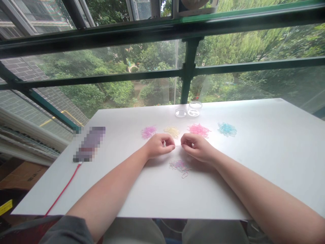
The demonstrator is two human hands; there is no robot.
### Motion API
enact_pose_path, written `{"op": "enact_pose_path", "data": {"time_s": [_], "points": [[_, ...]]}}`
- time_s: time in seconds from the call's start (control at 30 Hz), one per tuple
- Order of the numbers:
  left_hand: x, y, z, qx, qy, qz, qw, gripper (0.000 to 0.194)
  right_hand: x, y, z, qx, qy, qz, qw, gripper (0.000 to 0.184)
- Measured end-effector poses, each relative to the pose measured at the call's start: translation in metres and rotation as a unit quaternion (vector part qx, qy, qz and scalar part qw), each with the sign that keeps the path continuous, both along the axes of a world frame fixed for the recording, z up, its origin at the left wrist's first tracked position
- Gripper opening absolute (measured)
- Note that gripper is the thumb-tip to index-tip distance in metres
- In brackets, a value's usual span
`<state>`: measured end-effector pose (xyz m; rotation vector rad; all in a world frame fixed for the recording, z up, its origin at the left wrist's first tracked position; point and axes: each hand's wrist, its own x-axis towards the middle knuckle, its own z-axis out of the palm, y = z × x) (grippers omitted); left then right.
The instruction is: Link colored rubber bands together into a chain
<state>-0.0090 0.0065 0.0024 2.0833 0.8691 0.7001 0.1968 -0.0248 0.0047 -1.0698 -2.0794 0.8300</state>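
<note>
Head camera: I have a thin pale band (178, 145) strung between my left hand (159, 145) and right hand (199, 147), each in a narrow pinch. Nearer on the white table (215, 200) lies a mixed pile (179, 165); farther, left to right, purple bands (149, 132), yellow bands (172, 130), pink bands (198, 129), blue bands (227, 129); beyond, a clear jar (195, 110).

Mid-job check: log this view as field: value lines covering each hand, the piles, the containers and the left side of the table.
left hand: left hand, fingertips pinched on one end of a thin band
right hand: right hand, fingertips pinched at the band's other end
back row, left to right: purple pile, yellow pile, pink pile, blue pile
nearer the person: mixed pile
containers: clear jar beside a clear lid or dish
table left: pixelated item, red cable at its near end
</note>
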Motion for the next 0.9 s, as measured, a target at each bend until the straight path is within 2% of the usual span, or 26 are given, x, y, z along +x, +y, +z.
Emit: {"op": "enact_pose_path", "data": {"time_s": [0.13, 0.5, 0.6, 0.73, 0.9], "points": [[-0.002, 0.0, 0.001, 0.011, 0.009, -0.005, 1.0, 0.01, 0.0, 0.0, 0.001, -0.018, -0.002, -0.01, 1.0, 0.007], [-0.016, 0.008, 0.006, 0.124, 0.044, 0.028, 0.991, 0.006, 0.005, 0.005, -0.006, -0.045, -0.032, -0.005, 0.998, 0.009], [-0.024, 0.011, 0.007, 0.143, 0.044, 0.074, 0.986, 0.006, 0.004, 0.004, -0.004, -0.053, -0.042, -0.002, 0.998, 0.01], [-0.042, 0.02, 0.009, 0.166, 0.048, 0.181, 0.968, 0.011, 0.005, 0.004, -0.003, -0.056, -0.056, -0.006, 0.997, 0.007], [-0.062, 0.032, 0.005, 0.178, 0.117, 0.272, 0.938, 0.013, 0.01, 0.008, -0.009, -0.061, -0.048, 0.004, 0.997, 0.008]]}}
